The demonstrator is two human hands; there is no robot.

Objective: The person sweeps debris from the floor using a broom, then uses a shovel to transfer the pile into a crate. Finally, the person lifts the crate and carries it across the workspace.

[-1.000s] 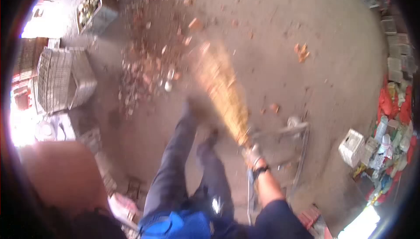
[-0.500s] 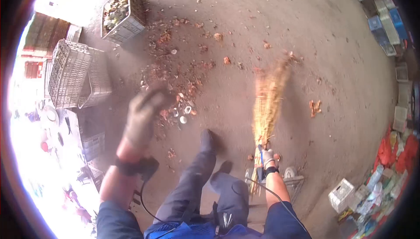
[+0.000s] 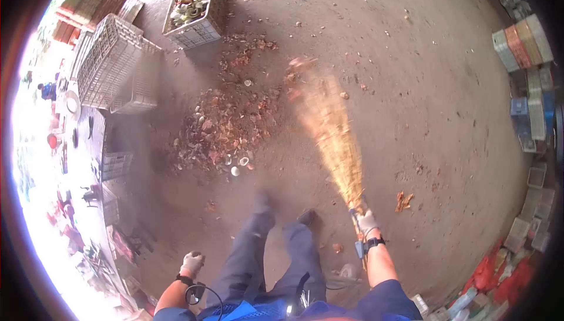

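Note:
My right hand point(image 3: 368, 222), in a pale glove, is closed round the handle end of a straw broom point(image 3: 338, 144). The broom slants forward and left, its bristle end blurred against the dirt floor. To the left of the bristles lies a heap of reddish-brown scraps and husks point(image 3: 226, 121), with a few white, shell-like pieces point(image 3: 235, 171) at its near edge. My left hand point(image 3: 192, 263), gloved too, hangs low beside my left leg with its fingers curled in and nothing visible in them.
A white crate point(image 3: 197, 34) full of greenish-brown pieces stands beyond the heap. More pale crates point(image 3: 111, 62) stack at the left, beside a table with tools. Crates point(image 3: 523, 42) and red bags point(image 3: 487, 265) line the right side. A loose orange-brown scrap point(image 3: 403, 201) lies right of the broom.
The broom's bristle end has swung left towards the heap. My left hand has dropped from in front of me to beside my leg. The view has shifted, and my feet have moved.

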